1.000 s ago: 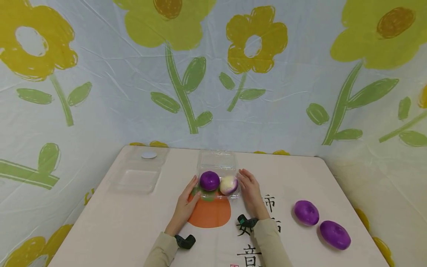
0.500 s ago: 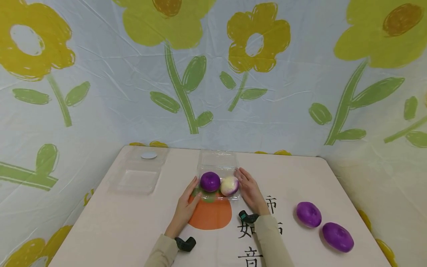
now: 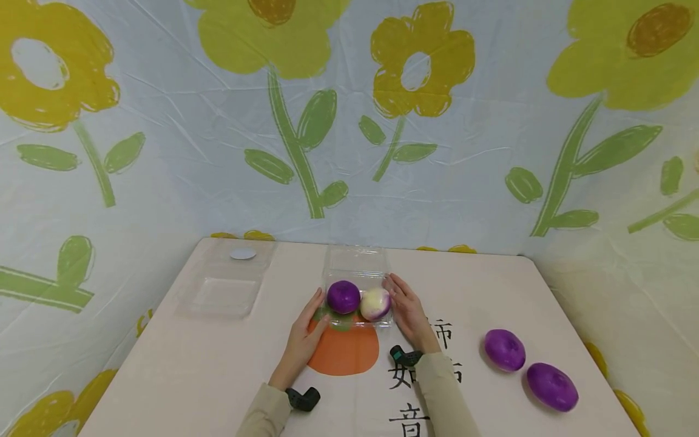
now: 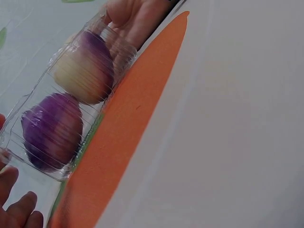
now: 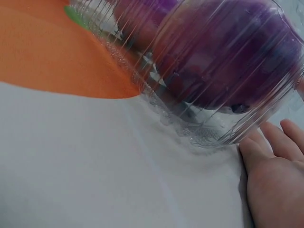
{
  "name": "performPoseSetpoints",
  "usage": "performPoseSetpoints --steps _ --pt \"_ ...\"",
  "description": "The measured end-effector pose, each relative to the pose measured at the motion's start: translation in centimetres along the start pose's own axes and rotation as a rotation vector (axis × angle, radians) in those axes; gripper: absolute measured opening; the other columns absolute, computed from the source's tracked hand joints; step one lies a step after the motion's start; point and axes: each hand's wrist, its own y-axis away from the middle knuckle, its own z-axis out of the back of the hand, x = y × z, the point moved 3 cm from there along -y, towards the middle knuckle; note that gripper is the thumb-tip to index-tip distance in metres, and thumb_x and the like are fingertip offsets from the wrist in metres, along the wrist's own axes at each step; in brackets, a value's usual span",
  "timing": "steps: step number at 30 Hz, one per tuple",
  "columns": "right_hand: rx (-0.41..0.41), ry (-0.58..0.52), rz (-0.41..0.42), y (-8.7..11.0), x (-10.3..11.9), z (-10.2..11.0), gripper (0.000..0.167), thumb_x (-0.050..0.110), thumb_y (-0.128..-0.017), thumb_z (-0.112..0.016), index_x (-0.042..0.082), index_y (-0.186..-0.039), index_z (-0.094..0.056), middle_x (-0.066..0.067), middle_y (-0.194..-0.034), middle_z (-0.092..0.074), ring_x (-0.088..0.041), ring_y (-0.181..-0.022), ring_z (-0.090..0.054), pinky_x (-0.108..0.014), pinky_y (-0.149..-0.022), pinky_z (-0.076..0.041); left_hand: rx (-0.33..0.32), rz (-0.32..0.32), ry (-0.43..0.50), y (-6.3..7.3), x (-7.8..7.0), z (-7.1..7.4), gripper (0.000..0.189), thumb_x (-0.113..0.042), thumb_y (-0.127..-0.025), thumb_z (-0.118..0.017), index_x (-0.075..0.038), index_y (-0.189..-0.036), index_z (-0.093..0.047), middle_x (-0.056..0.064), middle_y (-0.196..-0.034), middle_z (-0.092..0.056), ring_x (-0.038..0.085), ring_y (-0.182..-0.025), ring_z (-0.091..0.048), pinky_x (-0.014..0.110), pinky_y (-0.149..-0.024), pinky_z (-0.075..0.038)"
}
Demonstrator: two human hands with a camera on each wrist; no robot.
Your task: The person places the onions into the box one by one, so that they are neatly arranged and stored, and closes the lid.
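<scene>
Evidently, left hand (image 3: 304,337) and right hand (image 3: 409,311) flank the clear box (image 3: 357,262), fingers straight; only the head view shows another container (image 3: 225,296).

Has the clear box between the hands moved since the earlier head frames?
No, not visibly: in the head view, the clear box keeps its place against the orange print, shifted neither sideways nor forward.

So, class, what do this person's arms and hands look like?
The left sleeve and right sleeve are beige; the left hand and right hand wear no gloves. The left wrist device and right wrist device are black, the latter with a green mark.
</scene>
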Motion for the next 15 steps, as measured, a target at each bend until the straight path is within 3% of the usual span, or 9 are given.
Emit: performPoseSetpoints --steps 15 --pt "-0.037 -0.029 0.019 -0.4 -1.0 0.9 0.060 -0.004 -0.104 -0.039 0.003 -0.158 -0.014 -0.010 -0.165 -0.013 -0.027 -0.151 -0.016 -0.032 -0.119 -0.016 0.009 0.010 0.004 0.1 0.0 0.1 0.052 -0.010 -0.098 -0.061 0.002 -0.146 -0.045 0.018 -0.157 -0.034 0.033 -0.146 -0.028 0.013 -0.112 -0.018"
